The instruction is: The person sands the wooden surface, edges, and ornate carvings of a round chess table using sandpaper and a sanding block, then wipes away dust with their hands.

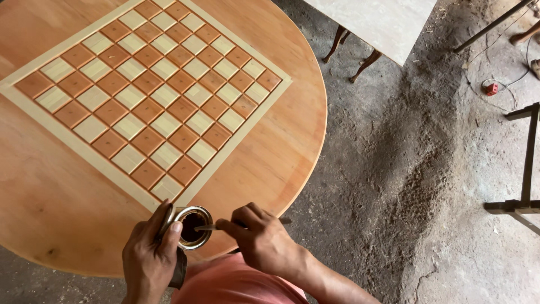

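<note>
Nearest the camera, the left hand (147, 256) wraps its grip around a small open metal tin (193, 227) of dark liquid, held at the near edge of the round wooden table (281, 152). The right hand (261, 239) pinches a thin tool (211, 227), seemingly a brush, whose tip reaches into the tin's mouth; its other end pokes out past the knuckles. So the tool looks to be loading or stirring, not yet touching wood.

Beyond the hands, the inlaid checkerboard (147, 93) sits flush in the tabletop, framed by a pale border. Its squares alternate reddish-brown and pale. The board and surrounding top look dry and matt, with no wet sheen or darker patch visible, so I judge the coating as barely begun, if at all: the whole surface is left to do.

Counted: one tin, one tool, one round table, one checkerboard, two hands at work.

Farther off, on the dusty concrete floor (405, 186), stand a pale-topped table with curved legs (388, 22), a dark metal stand (526, 186) and a small red object (492, 88) on a cable.
</note>
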